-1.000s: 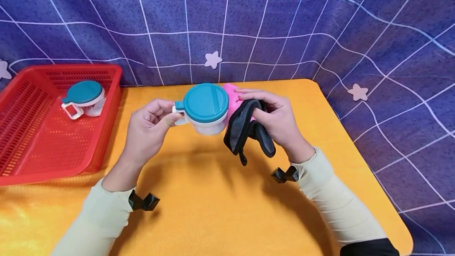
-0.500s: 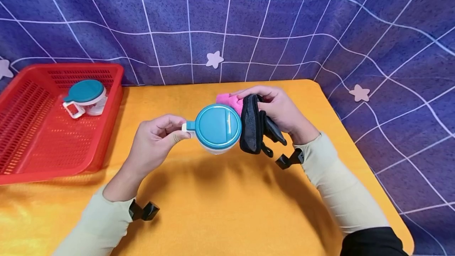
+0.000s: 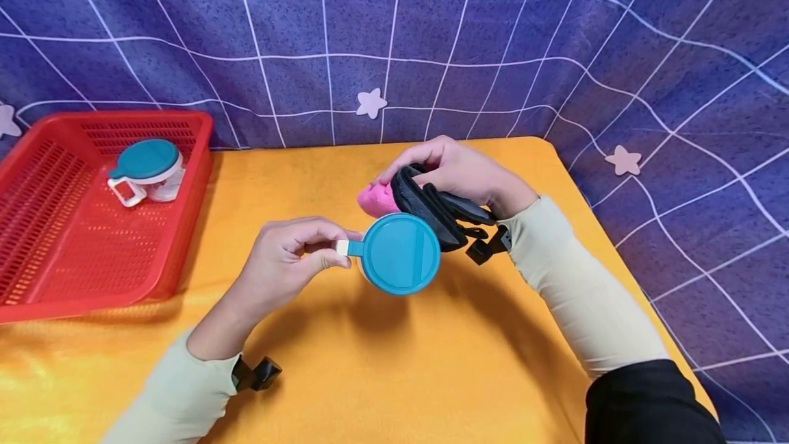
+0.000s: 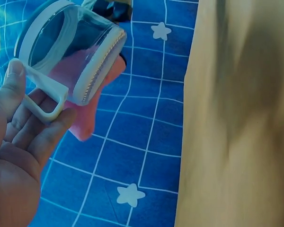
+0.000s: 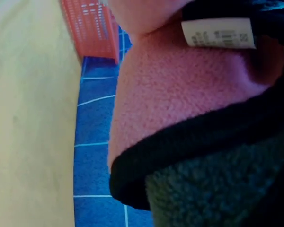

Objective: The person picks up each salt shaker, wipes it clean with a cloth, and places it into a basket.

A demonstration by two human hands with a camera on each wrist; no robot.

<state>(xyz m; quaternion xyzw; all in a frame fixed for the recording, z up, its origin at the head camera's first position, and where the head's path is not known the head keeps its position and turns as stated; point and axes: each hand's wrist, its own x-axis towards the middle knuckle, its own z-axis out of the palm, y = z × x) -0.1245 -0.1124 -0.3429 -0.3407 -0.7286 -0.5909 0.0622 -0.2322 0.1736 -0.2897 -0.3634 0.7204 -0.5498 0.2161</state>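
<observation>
My left hand (image 3: 296,252) pinches the white handle (image 4: 49,85) of a clear seasoning jar (image 3: 401,252) with a teal lid. The jar is held above the table, its lid facing the head camera. My right hand (image 3: 459,166) grips a fuzzy pink cloth piece (image 5: 165,85) with dark lining, black trim and a white label (image 5: 220,33). In the head view, the cloth lies against the far right side of the jar. Pink fabric (image 4: 85,123) also shows behind the clear body in the left wrist view. Part of the right hand's hold is hidden by the cloth.
A red plastic basket (image 3: 175,225) stands at the left on the orange tabletop (image 3: 370,375). Inside it sits a second teal-lidded jar (image 3: 148,159). A blue gridded curtain (image 3: 296,19) hangs behind the table and along its right side.
My left hand has carried the jar rightward and nearer to me, turning its lid upward. The cloth in my right hand has shifted from the jar's right side round to its far side.
</observation>
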